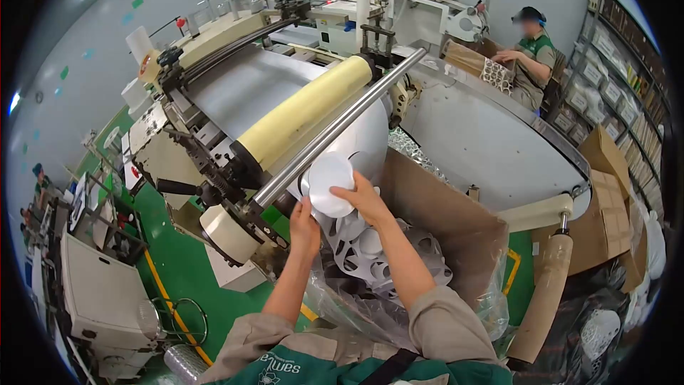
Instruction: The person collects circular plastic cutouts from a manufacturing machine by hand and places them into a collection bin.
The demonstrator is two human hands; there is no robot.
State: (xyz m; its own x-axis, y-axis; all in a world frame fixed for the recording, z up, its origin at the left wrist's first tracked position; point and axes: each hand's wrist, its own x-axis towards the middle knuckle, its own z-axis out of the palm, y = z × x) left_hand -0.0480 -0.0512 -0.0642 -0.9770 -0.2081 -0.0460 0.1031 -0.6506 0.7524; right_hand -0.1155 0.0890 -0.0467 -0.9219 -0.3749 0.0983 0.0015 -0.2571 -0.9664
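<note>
My right hand [365, 198] pinches a round white disc [330, 184] by its right side, thumb on its face. At the disc's lower left, my left hand [305, 227] has its fingers together near the edge of the white sheet; what they hold, if anything, is too small to tell. Just behind the disc, white sheet material [365, 135] hangs below a steel bar [342, 125] and a yellow roller [306, 113]. White sheet scrap with cut-out holes [420, 253] lies beneath my hands in a large cardboard box [456, 224] lined with clear plastic.
A roller machine [246, 85] stands ahead. At right are a large white panel [491, 142], a brown roll [545, 299], cardboard [605, 207] and shelves [605, 64]. A co-worker [534, 57] sits at the back right. A white cabinet [107, 285] stands at left.
</note>
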